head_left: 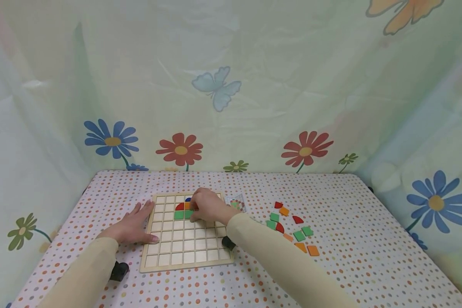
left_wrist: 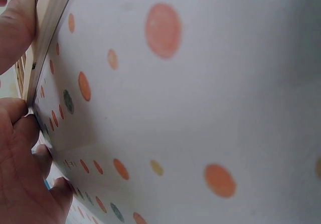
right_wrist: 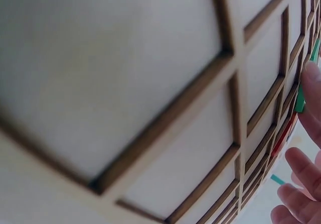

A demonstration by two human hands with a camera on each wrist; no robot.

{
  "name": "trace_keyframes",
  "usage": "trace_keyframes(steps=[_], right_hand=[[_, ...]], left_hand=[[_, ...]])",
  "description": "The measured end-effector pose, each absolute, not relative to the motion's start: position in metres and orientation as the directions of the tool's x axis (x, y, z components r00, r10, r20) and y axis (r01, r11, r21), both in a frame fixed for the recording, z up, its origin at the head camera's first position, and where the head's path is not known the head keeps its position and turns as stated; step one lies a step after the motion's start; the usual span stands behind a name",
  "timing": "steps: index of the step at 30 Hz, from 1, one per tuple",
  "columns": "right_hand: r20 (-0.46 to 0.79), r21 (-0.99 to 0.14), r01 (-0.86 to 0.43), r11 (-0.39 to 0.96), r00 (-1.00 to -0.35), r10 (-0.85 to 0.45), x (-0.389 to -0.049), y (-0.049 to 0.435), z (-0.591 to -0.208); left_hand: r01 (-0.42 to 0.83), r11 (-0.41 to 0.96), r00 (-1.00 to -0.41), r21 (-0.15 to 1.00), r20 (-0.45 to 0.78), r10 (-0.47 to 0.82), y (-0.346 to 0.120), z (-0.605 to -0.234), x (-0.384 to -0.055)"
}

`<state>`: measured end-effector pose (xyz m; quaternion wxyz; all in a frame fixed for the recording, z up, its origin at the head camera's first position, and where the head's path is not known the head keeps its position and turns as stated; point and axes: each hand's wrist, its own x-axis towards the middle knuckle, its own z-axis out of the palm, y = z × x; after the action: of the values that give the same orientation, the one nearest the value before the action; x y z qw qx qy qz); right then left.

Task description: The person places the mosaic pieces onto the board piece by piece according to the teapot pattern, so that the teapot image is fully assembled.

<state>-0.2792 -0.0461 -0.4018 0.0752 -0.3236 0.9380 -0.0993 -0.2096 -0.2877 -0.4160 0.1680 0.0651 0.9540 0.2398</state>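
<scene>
Head view, left to right: one counter, covered in dotted cloth, stood before a backdrop printed with flowers and butterflies. One left hand, cream-sleeved, rested at the left edge of the board; its grip was spread, fingers apart, thumb lying over the rim, as the left wrist view also showed. A black device sat at that wrist. The board, pale wood divided into square cells, lay flat on the counter, left of centre. Set toward its far side: one red piece; green pieces in the row nearer the person; one orange piece beside the red; one blue piece beyond the orange, only partly visible. One right hand, likewise sleeved, reached over the board, fingers bent down at these pieces; whether its grip pinched anything could not be told. A second black device showed below that wrist. Next, one printed card lay just beside the board's right edge. Furthest right, well apart from the board, loose pieces lay scattered on the counter: red, green and orange.
</scene>
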Motion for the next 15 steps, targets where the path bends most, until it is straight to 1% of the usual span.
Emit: trace_keyframes(steps=[9, 15], right_hand=[[-0.078, -0.281, -0.612, 0.74, -0.753, -0.653, -0.2778, -0.0426, -0.3973], [-0.096, -0.307, -0.6, 0.739, -0.753, -0.652, -0.2772, -0.0418, -0.3969]], left_hand=[[0.045, 0.878, -0.934, 0.476, -0.291, 0.206, -0.2879, -0.4163, -0.2101], [0.037, 0.883, -0.935, 0.468, -0.297, 0.196, -0.2891, -0.4194, -0.2119]])
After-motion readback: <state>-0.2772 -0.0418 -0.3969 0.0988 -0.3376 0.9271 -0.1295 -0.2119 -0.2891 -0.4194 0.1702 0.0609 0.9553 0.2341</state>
